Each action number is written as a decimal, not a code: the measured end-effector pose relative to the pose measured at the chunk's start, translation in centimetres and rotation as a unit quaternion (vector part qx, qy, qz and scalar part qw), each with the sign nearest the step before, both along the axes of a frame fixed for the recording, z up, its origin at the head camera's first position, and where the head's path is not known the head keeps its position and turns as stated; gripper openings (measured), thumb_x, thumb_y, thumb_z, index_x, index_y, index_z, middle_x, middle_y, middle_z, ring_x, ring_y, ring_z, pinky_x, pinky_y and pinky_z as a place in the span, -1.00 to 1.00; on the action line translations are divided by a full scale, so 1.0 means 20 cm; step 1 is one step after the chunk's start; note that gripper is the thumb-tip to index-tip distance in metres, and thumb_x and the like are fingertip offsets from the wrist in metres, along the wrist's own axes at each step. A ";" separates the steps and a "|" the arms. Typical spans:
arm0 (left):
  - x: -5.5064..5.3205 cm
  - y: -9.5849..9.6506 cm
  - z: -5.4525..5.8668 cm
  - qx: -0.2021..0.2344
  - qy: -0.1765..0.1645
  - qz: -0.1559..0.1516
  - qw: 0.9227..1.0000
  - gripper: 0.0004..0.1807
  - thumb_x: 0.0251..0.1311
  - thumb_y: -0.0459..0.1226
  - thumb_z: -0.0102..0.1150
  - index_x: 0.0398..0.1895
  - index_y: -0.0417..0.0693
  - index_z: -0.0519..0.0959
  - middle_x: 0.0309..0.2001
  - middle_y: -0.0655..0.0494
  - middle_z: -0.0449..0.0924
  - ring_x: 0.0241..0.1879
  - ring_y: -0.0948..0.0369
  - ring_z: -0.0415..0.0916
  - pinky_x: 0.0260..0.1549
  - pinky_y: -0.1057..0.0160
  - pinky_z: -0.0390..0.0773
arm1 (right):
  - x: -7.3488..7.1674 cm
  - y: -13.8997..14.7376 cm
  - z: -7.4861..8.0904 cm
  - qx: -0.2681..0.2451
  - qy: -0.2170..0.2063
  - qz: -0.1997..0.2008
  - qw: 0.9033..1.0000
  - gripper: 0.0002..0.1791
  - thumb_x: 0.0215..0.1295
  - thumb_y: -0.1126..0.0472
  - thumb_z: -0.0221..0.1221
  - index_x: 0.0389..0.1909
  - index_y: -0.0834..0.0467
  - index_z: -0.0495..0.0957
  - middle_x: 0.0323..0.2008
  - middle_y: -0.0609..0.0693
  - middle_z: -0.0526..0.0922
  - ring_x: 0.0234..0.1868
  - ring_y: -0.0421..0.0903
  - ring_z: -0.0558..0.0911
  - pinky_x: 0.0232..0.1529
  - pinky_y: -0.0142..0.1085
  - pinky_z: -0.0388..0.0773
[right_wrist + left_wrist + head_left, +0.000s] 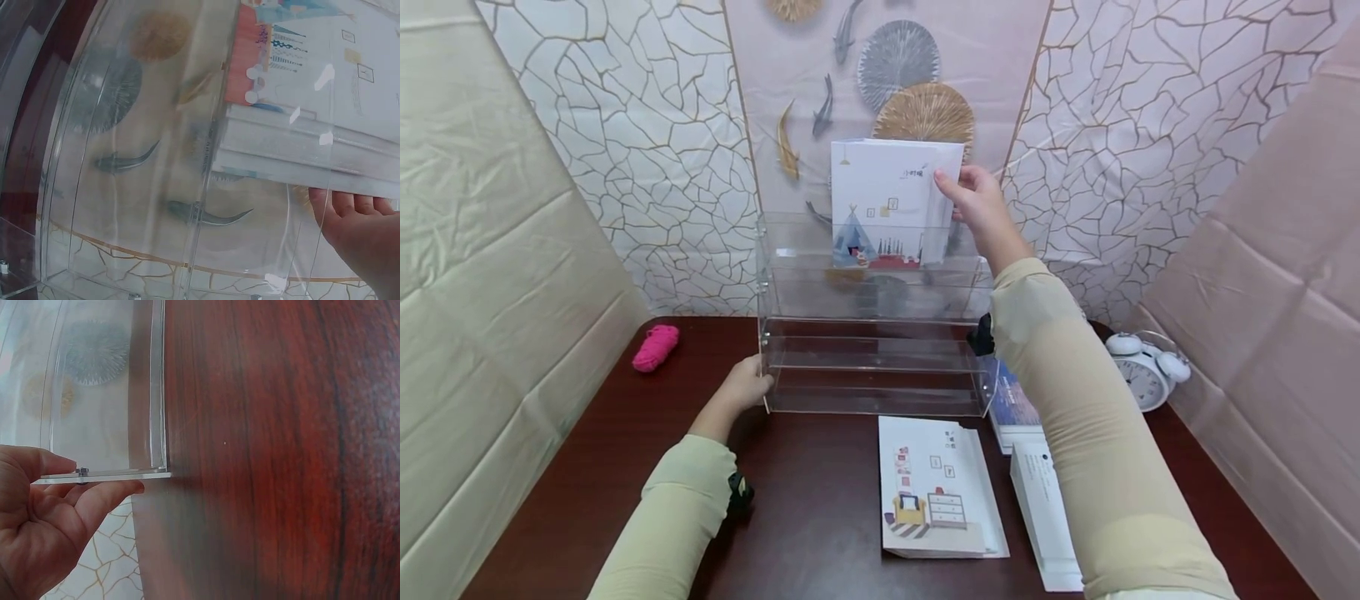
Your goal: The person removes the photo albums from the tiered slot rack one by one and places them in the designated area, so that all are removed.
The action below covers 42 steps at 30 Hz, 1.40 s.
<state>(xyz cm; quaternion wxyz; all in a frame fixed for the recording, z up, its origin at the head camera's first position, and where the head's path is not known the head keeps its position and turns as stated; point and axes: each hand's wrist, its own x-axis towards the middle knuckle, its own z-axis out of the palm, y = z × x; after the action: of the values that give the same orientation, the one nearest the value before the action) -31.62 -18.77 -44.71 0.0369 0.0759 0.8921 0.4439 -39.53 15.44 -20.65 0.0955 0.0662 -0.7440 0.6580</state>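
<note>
A clear acrylic rack (872, 354) with several tiers stands on the dark wooden table. My right hand (981, 200) grips the right edge of a white illustrated book (887, 192), thumb on its front. That book is upright at the rack's top tier, its lower part seen through the clear front panel. In the left wrist view, my left hand (56, 512) pinches the rack's side panel (112, 477) between thumb and fingers, beside a small metal bolt. Another white illustrated book (932, 483) lies flat in front of the rack.
Right of the rack lie a blue-covered book (1015, 400) and a white book (1045, 517), partly behind my right sleeve. A white alarm clock (1142, 371) stands at the far right. Pink yarn (656, 347) sits at the back left. Patterned cloth (655, 150) hangs behind the table.
</note>
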 end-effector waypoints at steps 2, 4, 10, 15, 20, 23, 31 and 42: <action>0.00 0.00 0.00 -0.005 0.000 0.000 1.000 -0.50 0.11 -0.50 -0.17 0.18 -0.51 0.28 -0.12 -0.38 0.52 -0.24 -0.04 0.49 -0.40 0.18 0.55 | 0.00 0.00 0.00 -0.005 0.008 0.006 1.000 -0.47 0.20 0.06 0.24 0.09 0.25 0.35 -0.04 0.07 0.52 -0.09 -0.08 0.51 0.03 -0.08 0.39; 0.00 -0.01 0.00 -0.009 0.001 0.004 1.000 -0.51 0.12 -0.50 -0.16 0.18 -0.50 0.28 -0.13 -0.36 0.52 -0.25 -0.01 0.47 -0.39 0.19 0.53 | 0.01 -0.01 -0.01 0.001 0.014 0.014 1.000 -0.48 0.16 0.09 0.28 0.07 0.24 0.36 -0.09 0.05 0.52 -0.12 -0.09 0.52 0.02 -0.08 0.40; 0.00 0.00 0.00 -0.004 -0.004 0.001 1.000 -0.56 0.14 -0.51 -0.16 0.12 -0.52 0.31 -0.14 -0.38 0.51 -0.22 -0.07 0.48 -0.40 0.16 0.57 | 0.00 -0.01 -0.03 0.057 0.021 0.022 0.998 -0.39 0.12 0.26 0.30 0.15 0.25 0.25 -0.01 0.12 0.47 -0.02 -0.02 0.50 0.02 -0.17 0.42; 0.00 0.00 0.01 0.007 -0.017 0.001 1.000 -0.54 0.17 -0.51 -0.19 0.18 -0.51 0.27 -0.10 -0.40 0.48 -0.21 -0.12 0.50 -0.43 0.16 0.58 | 0.00 -0.02 -0.03 0.113 0.015 0.005 0.993 -0.35 0.15 0.25 0.28 0.18 0.23 0.16 0.07 0.16 0.43 0.04 0.01 0.48 0.03 -0.21 0.43; 0.00 0.00 0.02 0.010 -0.012 0.002 1.000 -0.54 0.14 -0.51 -0.18 0.16 -0.50 0.29 -0.17 -0.37 0.51 -0.30 -0.08 0.51 -0.47 0.19 0.57 | -0.01 -0.03 -0.01 0.154 0.012 -0.013 0.988 -0.35 0.23 0.17 0.21 0.23 0.21 0.11 0.13 0.11 0.38 0.12 -0.05 0.41 0.13 -0.27 0.35; -0.01 -0.01 0.03 0.010 -0.016 0.001 1.000 -0.53 0.16 -0.51 -0.19 0.18 -0.51 0.27 -0.12 -0.39 0.49 -0.28 -0.08 0.52 -0.45 0.18 0.58 | -0.02 -0.05 0.02 0.151 0.023 -0.020 0.988 -0.35 0.23 0.19 0.20 0.24 0.20 0.09 0.16 0.09 0.34 0.16 -0.09 0.36 0.17 -0.32 0.28; -0.02 -0.02 0.03 -0.002 -0.026 0.005 1.000 -0.52 0.18 -0.48 -0.19 0.21 -0.49 0.25 -0.09 -0.37 0.49 -0.29 -0.06 0.52 -0.45 0.19 0.57 | -0.02 -0.04 0.08 0.117 0.055 -0.032 0.991 -0.36 0.22 0.29 0.19 0.22 0.21 0.08 0.17 0.10 0.32 0.14 -0.08 0.35 0.15 -0.35 0.29; -0.01 -0.01 0.00 0.015 -0.042 0.003 0.999 -0.53 0.19 -0.49 -0.19 0.20 -0.48 0.26 -0.09 -0.36 0.47 -0.31 -0.04 0.51 -0.47 0.19 0.56 | -0.03 -0.01 0.12 0.118 0.107 -0.029 0.987 -0.40 0.24 0.32 0.16 0.21 0.20 0.08 0.15 0.10 0.34 0.13 -0.11 0.35 0.12 -0.39 0.30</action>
<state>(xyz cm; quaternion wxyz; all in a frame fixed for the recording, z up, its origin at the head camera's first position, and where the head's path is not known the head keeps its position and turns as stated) -31.86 -18.94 -44.62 0.0717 0.0556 0.8832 0.4601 -40.19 15.25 -18.24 0.1850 0.1255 -0.8035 0.5517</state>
